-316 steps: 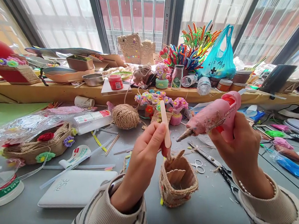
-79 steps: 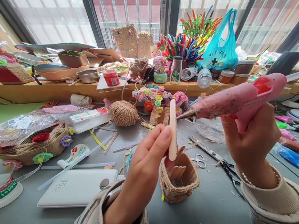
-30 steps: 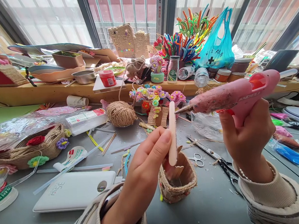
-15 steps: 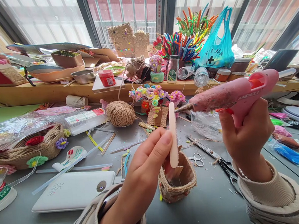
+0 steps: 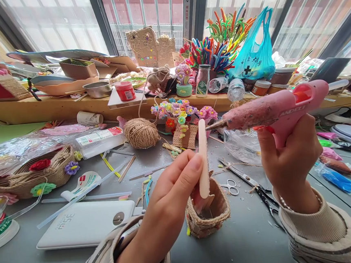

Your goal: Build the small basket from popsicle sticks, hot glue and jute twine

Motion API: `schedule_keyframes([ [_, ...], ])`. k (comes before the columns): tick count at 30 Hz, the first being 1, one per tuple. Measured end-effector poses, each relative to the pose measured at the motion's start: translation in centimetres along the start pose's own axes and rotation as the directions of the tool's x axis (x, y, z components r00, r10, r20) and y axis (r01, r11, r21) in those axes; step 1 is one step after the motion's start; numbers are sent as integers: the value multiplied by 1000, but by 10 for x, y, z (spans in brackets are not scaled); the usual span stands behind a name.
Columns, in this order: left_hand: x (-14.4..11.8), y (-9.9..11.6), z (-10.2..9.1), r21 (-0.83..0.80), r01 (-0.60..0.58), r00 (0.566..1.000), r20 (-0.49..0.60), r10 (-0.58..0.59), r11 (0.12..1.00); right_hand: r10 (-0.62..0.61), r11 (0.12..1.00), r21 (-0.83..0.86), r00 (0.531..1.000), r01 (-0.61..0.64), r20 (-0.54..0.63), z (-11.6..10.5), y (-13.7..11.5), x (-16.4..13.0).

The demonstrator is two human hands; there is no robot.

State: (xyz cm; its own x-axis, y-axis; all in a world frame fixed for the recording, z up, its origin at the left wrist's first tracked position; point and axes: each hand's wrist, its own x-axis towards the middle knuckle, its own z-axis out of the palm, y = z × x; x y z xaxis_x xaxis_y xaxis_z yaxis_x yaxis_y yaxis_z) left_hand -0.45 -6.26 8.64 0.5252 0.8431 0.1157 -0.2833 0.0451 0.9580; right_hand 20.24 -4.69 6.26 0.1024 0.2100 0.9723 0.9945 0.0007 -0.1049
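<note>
My left hand (image 5: 169, 201) pinches a pale wooden craft stick (image 5: 203, 157) upright, its lower end just above a small twine-wrapped cardboard basket (image 5: 209, 212) on the grey table. My right hand (image 5: 287, 160) grips a pink hot glue gun (image 5: 276, 108), held level. Its metal nozzle (image 5: 213, 125) points left and sits right beside the stick's upper end. More sticks stand inside the small basket.
A twine ball (image 5: 141, 133), a white power bank (image 5: 85, 223), scissors (image 5: 247, 180), a larger twine basket with flowers (image 5: 32, 174) and glue sticks lie around. The wooden shelf (image 5: 53, 107) behind carries pipe cleaners, jars, a blue plastic bag (image 5: 255, 63).
Over the earlier frames the glue gun rose and levelled, its nozzle closing on the stick's top. In the last half second both hands barely shift.
</note>
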Motion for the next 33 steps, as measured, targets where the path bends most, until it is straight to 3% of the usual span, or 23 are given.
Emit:
schedule_keyframes([
  [33,0,-1,-1,10,-16,999,44,16,1000,-1,1000,-5,999,1,-34,4,3,1],
])
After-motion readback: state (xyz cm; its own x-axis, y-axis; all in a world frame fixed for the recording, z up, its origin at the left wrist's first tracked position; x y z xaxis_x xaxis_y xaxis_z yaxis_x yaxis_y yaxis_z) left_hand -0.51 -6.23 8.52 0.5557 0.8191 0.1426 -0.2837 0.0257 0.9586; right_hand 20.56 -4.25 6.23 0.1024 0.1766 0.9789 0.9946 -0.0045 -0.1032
